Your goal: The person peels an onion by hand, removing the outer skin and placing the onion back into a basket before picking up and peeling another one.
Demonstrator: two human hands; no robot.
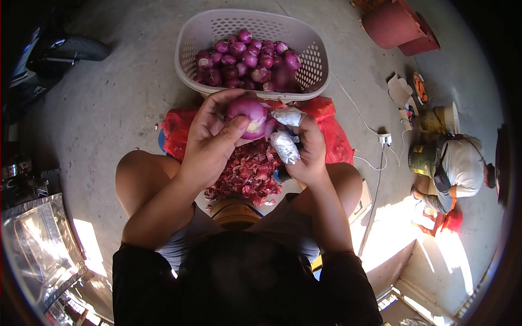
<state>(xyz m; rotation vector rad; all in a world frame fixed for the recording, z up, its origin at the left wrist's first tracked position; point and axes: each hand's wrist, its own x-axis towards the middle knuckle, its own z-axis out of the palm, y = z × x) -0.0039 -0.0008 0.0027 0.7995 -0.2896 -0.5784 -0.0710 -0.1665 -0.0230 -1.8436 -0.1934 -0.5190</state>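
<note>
**Purple onion held between your two hands, in front of the basket**

In the head view, your left hand [209, 138] holds the purple onion [254, 108], its fingers curled round it and the thumb pressed on its near face, beside a pale end. Your right hand [309, 155] meets the onion's right side; silver wrappings [285, 146] cover its thumb and a finger. Those fingers come close together at the onion's edge, but you cannot tell whether they pinch anything.

Just beyond your hands, a perforated basket [239, 22] holds a heap of purple onions [250, 57]. Below the hands, dry red skins [244, 176] lie between your legs, with red mesh [333, 133] on both sides. Out to the right, a white socket block [385, 139] lies on the concrete floor [136, 98], and another person [462, 163] bends near buckets [423, 158].
</note>
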